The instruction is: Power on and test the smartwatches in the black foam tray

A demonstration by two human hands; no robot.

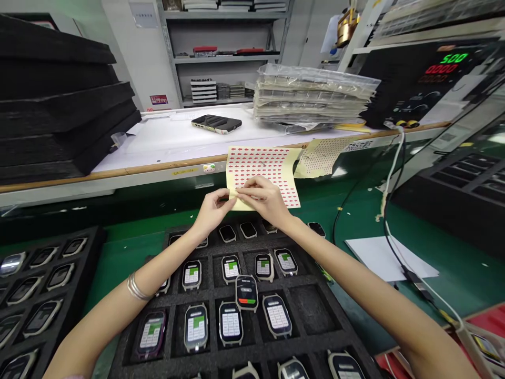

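Observation:
A pale yellow sheet of red arrow stickers (262,163) hangs from the shelf edge in front of me. My left hand (213,210) is closed, thumb and fingers pinching the sheet's lower left edge. Against the same lower left part, my right hand (266,200) is closed in a pinch, its fingertips close to the left ones; what lies between them is too small to make out. Below my hands is a black foam tray (311,310) of smartwatches, several with lit screens. One smartwatch (246,292) lies across the divider, its screen showing red and green buttons.
Another foam tray (89,263) of watches lies at left. On the shelf are stacked black foam trays (59,105), a phone (216,123), clear plastic trays (311,97) and a power supply (426,79). Cables (389,210) hang at right near white paper (390,258).

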